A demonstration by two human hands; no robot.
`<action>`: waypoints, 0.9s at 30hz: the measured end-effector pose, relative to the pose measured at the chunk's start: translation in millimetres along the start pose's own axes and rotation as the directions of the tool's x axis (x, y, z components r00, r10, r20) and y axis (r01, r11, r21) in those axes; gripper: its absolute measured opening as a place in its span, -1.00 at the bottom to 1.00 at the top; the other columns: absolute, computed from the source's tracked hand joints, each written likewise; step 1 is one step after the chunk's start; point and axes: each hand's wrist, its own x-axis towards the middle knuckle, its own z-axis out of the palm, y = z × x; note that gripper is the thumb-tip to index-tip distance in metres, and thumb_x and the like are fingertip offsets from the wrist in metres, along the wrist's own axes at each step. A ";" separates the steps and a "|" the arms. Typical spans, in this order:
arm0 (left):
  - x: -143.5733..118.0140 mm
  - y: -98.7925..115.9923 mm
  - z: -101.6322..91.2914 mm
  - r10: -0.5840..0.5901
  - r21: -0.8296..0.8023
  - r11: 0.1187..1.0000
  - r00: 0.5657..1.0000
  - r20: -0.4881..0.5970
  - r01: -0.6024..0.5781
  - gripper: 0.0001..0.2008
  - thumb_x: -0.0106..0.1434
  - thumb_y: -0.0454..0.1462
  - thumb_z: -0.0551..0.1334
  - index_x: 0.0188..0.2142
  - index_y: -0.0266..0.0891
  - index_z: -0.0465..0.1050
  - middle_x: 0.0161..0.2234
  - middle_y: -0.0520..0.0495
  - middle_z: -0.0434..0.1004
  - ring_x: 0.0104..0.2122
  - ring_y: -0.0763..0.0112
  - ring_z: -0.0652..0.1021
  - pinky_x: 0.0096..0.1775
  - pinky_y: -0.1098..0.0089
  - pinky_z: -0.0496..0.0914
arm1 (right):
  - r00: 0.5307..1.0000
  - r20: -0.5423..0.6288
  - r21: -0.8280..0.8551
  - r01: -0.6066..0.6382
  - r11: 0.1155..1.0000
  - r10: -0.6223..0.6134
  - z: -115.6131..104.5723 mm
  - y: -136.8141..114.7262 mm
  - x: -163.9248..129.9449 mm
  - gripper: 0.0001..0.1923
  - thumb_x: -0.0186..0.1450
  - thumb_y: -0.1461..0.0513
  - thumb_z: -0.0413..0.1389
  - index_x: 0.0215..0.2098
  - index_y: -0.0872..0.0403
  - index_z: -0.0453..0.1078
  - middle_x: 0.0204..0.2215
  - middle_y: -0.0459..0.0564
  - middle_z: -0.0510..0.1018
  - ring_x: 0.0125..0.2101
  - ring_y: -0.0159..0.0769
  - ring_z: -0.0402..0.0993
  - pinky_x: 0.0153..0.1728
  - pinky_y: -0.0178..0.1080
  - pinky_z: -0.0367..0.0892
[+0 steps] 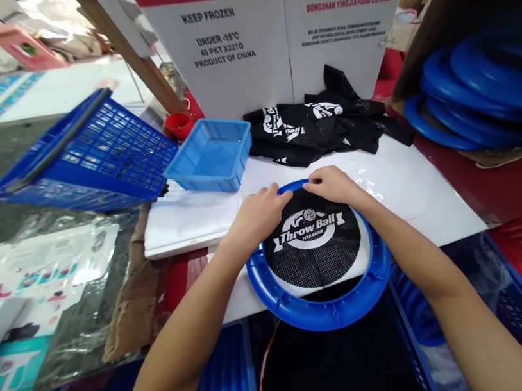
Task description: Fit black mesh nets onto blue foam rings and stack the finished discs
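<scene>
Head view: blue plastic ring (325, 316), round, w/ small studs along its rim, lies at near edge of white tabletop (416, 190), partly overhanging it. Black mesh disc (314, 243), perforated, white "Throw Ball" print, sits inside ring. Left hand (258, 212) & right hand (334, 184) close together at ring's far edge, fingers curled down, pressing mesh onto rim; not closed round anything.

Behind: heap of same black mesh pieces (319, 126), limp & crumpled. Light blue shallow tray (210, 154), square, smooth plastic. Dark blue lattice basket (85, 155), tilted. Small red cup (178, 125). Stack of blue rings (474, 91) in cardboard box at right. White carton (277, 31) w/ "KEEP FROZEN" stands upright at back. Cluttered workshop, red table beyond board.
</scene>
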 end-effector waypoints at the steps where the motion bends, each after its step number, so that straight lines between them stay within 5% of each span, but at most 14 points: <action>1: 0.0 0.0 0.1 -0.002 -0.005 1.000 1.000 0.000 0.002 -0.55 0.50 -0.45 0.01 0.26 -0.17 0.43 0.03 -0.28 0.51 -0.11 0.10 0.62 -0.21 0.25 0.43 | 1.000 -0.003 0.000 0.004 1.000 -0.004 0.3 0.3 0.1 -0.57 0.38 0.14 0.15 -0.60 0.06 0.19 -0.55 -0.13 0.38 -0.45 -0.35 0.23 -0.36 -0.21 0.03; 10: -1.3 0.8 -0.7 0.070 0.042 0.997 0.997 -0.037 -0.068 -0.53 0.50 -0.46 -0.01 0.28 -0.23 0.44 0.02 -0.34 0.52 -0.07 0.03 0.60 -0.20 0.21 0.45 | 0.987 0.005 0.068 0.161 0.985 -0.162 -1.4 14.3 0.6 -0.56 0.42 0.09 0.12 -0.57 0.07 0.22 -0.55 -0.14 0.38 -0.43 -0.36 0.27 -0.32 -0.23 0.05; 27: -0.7 -0.8 -0.8 0.061 0.063 0.996 0.998 -0.026 -0.059 -0.54 0.54 -0.43 -0.02 0.30 -0.19 0.41 0.02 -0.30 0.51 -0.06 0.07 0.61 -0.19 0.23 0.44 | 0.995 0.008 0.042 0.097 0.994 -0.097 -3.8 5.4 -1.9 -0.61 0.38 0.15 0.19 -0.57 0.08 0.28 -0.52 -0.12 0.43 -0.40 -0.35 0.29 -0.32 -0.23 0.06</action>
